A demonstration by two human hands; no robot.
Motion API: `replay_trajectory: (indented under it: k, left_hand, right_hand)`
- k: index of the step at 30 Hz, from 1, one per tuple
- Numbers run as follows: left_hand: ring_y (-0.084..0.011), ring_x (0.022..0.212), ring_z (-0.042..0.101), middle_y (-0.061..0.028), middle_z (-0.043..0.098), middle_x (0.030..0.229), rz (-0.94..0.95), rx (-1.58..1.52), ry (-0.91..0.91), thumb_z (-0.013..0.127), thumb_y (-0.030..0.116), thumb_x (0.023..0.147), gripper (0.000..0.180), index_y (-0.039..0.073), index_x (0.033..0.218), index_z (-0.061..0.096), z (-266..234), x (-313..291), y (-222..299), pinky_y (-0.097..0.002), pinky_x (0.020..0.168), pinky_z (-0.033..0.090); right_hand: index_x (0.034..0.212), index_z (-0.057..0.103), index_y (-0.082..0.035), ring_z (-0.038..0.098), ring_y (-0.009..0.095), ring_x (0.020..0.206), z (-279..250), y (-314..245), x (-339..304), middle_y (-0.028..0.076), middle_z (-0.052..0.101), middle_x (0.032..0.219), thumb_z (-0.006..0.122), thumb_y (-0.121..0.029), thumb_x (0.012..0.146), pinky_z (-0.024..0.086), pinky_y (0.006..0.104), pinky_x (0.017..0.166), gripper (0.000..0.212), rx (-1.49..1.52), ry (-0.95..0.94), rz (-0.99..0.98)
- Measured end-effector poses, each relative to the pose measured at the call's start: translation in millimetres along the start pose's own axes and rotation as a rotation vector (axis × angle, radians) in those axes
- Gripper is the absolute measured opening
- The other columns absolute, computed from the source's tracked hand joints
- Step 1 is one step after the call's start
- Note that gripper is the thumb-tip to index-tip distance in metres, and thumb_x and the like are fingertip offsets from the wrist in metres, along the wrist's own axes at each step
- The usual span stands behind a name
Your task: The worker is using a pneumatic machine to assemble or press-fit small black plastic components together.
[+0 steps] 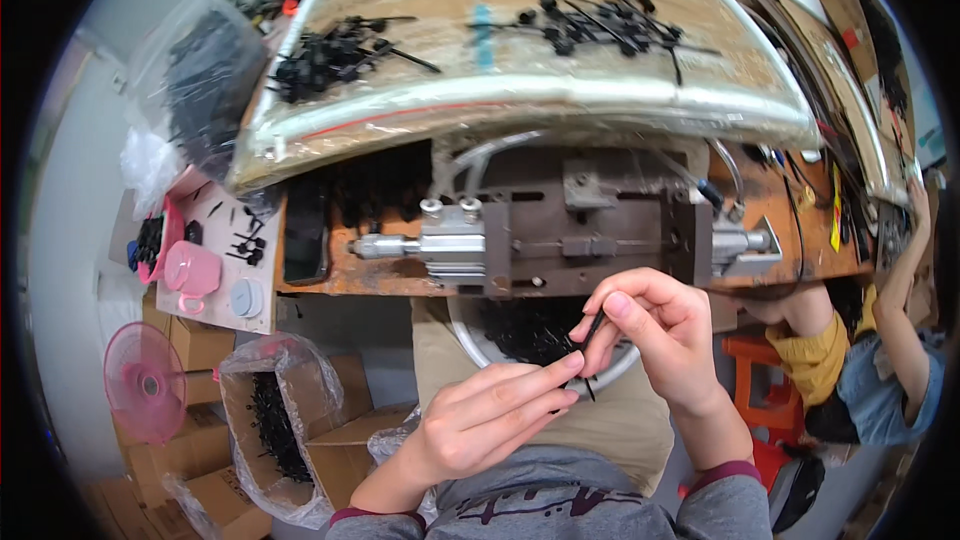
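Black rod [593,328] is pinched by right hand [660,340]; left hand [475,422] apparently touches it.

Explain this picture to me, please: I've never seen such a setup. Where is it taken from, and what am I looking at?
It is one wide fisheye view from a camera on a person's head, looking down, so straight edges bend near the rim. There is no robot: the left hand and right hand are the person's own. The right fingers pinch a thin black piece, with the left fingertips close to its lower end. Below is a round container of black pieces. Beyond, a dark metal fixture with silver cylinders sits on a wooden bench. Above it, a plastic-covered board carries more black parts.
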State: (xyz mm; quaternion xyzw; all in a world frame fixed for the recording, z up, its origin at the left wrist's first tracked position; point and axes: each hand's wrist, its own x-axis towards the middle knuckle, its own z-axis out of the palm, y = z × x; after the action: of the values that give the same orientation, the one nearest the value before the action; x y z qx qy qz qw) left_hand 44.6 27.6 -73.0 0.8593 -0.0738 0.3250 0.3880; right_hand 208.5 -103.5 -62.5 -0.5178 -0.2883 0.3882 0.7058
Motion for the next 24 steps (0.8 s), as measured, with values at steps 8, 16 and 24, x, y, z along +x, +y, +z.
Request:
replay_trajectory:
  k: [8,16,24]
  left_hand:
    - [-0.0231,0.084,0.069,-0.0179,0.067,0.115,-0.098,0.107,0.237,0.084,0.001,0.064,0.029,0.001,0.092,0.075,-48,-30,8,-0.0299,0.071,0.058]
    - [-0.0217,0.082,0.069,-0.0143,0.065,0.112,-0.082,0.153,0.351,0.089,0.007,0.062,0.032,0.006,0.091,0.076,-57,-44,16,-0.0296,0.068,0.056]
    - [-0.0255,0.092,0.065,-0.0134,0.066,0.107,-0.132,0.437,0.529,0.087,0.004,0.059,0.033,0.004,0.09,0.075,-96,-42,-8,-0.0336,0.076,0.056]
  right_hand:
    - [0.111,0.062,0.005,0.068,0.015,0.067,77,-45,104,0.015,0.07,0.091,0.051,-0.012,0.102,0.053,0.0237,0.058,0.022,-0.135,0.032,-0.518]
    - [0.124,0.06,0.006,0.058,0.037,0.118,262,-141,292,0.028,0.062,0.121,0.051,-0.029,0.097,0.043,0.0454,0.103,0.045,-0.411,-0.095,-1.013]
    - [0.11,0.07,-0.001,0.065,0.014,0.092,157,-114,261,0.009,0.072,0.098,0.059,-0.016,0.091,0.051,0.0292,0.079,0.027,-0.888,-0.068,-0.732]
